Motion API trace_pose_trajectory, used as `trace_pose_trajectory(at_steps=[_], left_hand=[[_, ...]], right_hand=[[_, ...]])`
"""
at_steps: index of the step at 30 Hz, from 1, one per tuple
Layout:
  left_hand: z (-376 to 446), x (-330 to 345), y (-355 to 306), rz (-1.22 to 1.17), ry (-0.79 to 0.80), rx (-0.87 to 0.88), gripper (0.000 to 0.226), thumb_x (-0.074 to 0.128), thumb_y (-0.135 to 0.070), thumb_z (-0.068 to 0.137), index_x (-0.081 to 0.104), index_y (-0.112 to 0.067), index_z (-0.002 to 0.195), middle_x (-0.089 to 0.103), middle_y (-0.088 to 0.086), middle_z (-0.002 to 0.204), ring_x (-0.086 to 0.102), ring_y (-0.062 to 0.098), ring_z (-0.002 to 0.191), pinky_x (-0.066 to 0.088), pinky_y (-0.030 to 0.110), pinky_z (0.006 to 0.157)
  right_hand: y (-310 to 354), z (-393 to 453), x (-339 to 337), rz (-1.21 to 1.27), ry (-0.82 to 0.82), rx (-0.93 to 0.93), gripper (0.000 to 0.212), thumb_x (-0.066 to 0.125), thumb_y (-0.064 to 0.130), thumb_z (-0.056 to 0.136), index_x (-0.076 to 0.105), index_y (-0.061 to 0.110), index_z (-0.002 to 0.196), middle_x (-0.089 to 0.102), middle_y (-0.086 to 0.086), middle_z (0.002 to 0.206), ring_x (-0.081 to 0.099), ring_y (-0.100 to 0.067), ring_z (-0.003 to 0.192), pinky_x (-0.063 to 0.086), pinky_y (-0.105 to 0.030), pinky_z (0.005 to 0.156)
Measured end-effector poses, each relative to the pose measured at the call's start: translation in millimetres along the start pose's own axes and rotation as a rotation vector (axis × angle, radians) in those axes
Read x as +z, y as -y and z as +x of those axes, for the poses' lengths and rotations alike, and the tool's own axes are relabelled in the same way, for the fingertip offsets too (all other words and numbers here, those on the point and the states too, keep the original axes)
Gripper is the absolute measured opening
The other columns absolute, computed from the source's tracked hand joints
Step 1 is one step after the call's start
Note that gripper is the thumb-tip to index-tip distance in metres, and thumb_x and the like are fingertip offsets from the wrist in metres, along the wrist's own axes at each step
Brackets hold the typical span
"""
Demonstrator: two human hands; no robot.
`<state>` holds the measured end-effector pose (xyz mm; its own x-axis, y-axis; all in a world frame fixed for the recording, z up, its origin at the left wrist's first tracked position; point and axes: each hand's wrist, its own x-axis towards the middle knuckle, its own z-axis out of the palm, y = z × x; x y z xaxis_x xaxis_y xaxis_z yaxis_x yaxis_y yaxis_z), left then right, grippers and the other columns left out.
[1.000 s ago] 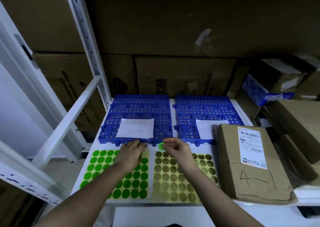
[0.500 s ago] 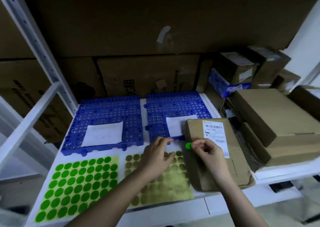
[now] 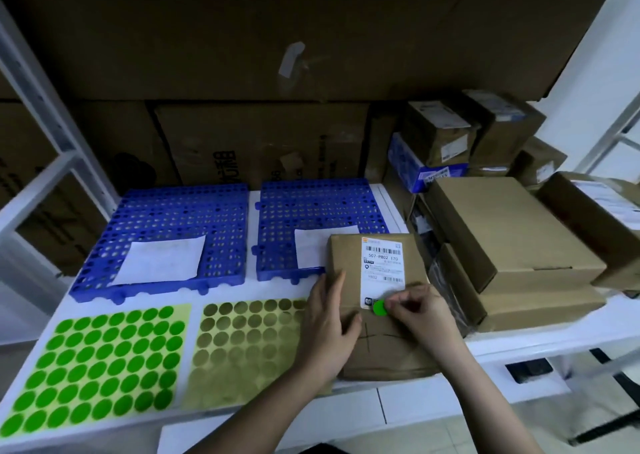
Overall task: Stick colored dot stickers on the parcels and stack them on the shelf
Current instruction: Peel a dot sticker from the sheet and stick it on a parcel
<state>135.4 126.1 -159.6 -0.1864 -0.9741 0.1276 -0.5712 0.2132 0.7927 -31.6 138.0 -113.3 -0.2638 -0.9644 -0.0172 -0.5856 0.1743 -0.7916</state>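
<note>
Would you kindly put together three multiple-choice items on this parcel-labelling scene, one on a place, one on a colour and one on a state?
1. Where is the dot sticker that the right hand pinches?
A. on the blue grid mat
B. at the lower edge of the parcel's shipping label
C. on the full sticker sheet

2. What colour is that dot?
A. red
B. yellow
C. green

3. What is the left hand doing?
A. lying flat on the parcel with straight fingers
B. peeling a dot from a sheet
C. lifting a box off the pile

Answers:
1 B: the right hand holds the dot sticker against the bottom of the shipping label on the parcel.
2 C: the dot is bright green, like those on the full sticker sheet.
3 A: the left hand rests open on the parcel's left side.
</note>
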Motion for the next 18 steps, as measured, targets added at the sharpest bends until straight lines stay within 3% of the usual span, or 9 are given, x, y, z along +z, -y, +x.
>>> trace_pose_trajectory(at_steps=[4,6,13,18], left_hand=[[-1,11,-3,-0.021,-0.043,0.032,0.059,0.054,-0.031,0.089,0.030,-0.050,0.139,0.011,0.003,0.155,0.014,0.016,0.144,0.020,0.027,0.114],[-1,15,-2,-0.013,-0.046,0.015,0.057,0.055,-0.028,0.090,0.034,-0.049,0.138,0.007,0.002,0.156,0.011,0.016,0.145,0.020,0.027,0.115],[-3,16,-4,0.009,-0.011,-0.025,0.057,0.055,-0.023,0.092,0.034,-0.048,0.139,0.003,-0.002,0.157,0.009,0.013,0.145,0.021,0.028,0.115],[-2,14,-4,0.026,0.005,-0.019,0.058,0.055,-0.024,0.092,0.033,-0.047,0.139,0.003,-0.002,0.156,0.010,0.014,0.145,0.021,0.025,0.113]], right_hand=[[-3,-2,-4,-0.060,0.035,0.014,0.038,0.079,0.021,0.074,0.062,0.046,0.051,0.056,0.013,0.086,0.055,-0.009,0.095,0.043,-0.036,0.093],[-4,-4,-4,-0.096,0.055,0.024,0.041,0.079,0.026,0.074,0.061,0.057,0.053,0.058,0.013,0.090,0.054,-0.010,0.101,0.043,-0.038,0.095],[-3,-9,0,-0.194,0.014,0.039,0.031,0.073,0.034,0.078,0.053,0.047,0.060,0.050,0.013,0.095,0.052,-0.013,0.109,0.038,-0.034,0.093],[-6,-8,4,-0.238,-0.050,0.032,0.008,0.072,0.034,0.081,0.065,0.032,0.076,0.047,0.010,0.097,0.049,-0.017,0.111,0.032,-0.031,0.086]])
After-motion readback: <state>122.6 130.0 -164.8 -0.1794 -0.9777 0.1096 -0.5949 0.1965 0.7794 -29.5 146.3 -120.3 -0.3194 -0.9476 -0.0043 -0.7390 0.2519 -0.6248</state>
